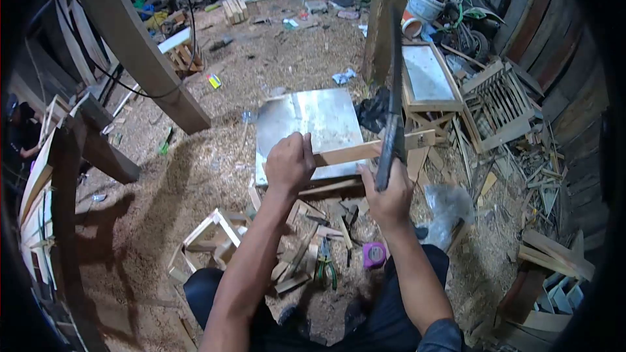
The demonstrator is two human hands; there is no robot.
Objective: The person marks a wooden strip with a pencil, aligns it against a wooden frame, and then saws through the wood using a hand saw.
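My left hand [288, 163] is closed round one end of a thin wooden strip [345, 154], held over a metal-topped low work surface [306, 107]. My right hand [391, 199] grips a long, narrow dark tool [393, 101], which stands nearly upright in view and crosses in front of the strip. Its exact kind does not show. The strip's far end juts out to the right, past my right hand. Below my hands lie pliers [325, 264] with green handles, a pink tape measure [373, 255] and wood offcuts [293, 274].
A small wooden frame [212, 238] sits at my left knee. Wooden posts [385, 26] rise ahead and to the left. Framed panels [430, 75], a slatted piece [499, 104] and a motorbike [469, 19] stand at right. Another person [26, 133] is at far left. Sawdust covers the floor.
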